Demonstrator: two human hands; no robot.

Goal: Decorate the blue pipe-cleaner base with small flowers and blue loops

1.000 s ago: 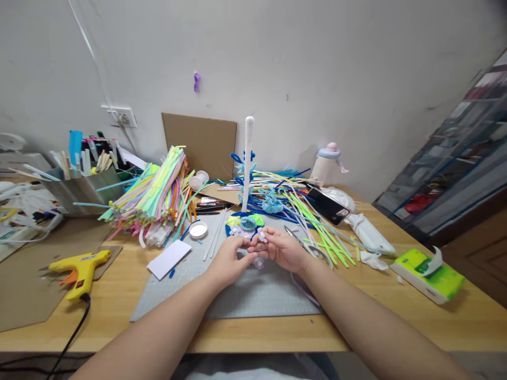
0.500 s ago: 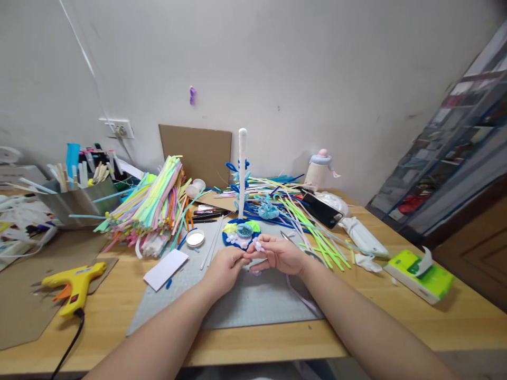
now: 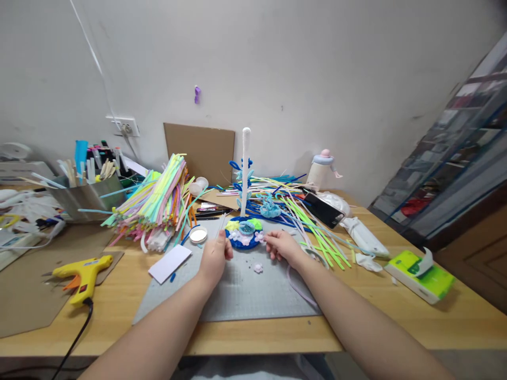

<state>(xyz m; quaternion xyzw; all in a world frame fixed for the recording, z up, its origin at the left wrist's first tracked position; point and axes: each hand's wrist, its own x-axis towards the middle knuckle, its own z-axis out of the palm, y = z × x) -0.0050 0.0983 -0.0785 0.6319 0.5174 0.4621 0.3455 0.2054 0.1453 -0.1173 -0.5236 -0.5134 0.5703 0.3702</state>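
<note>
Fingers of the left hand (image 3: 213, 257) hung loosely curled, thumb up, nothing showing in them. The right hand (image 3: 283, 246) had its fingertips at a pale pink fuzzy flower (image 3: 259, 237) by the right edge of a round blue fuzzy base (image 3: 237, 245), though couldn't tell if they pinched it. Another pale lilac fuzzy flower (image 3: 258, 268) lay nearby on the grey gridded mat (image 3: 237, 295).

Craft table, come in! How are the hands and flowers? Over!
Right hand at pale flower, edge of blue base. Left hand curled near base. Loose flower on mat between hands, maybe in the way.
</note>
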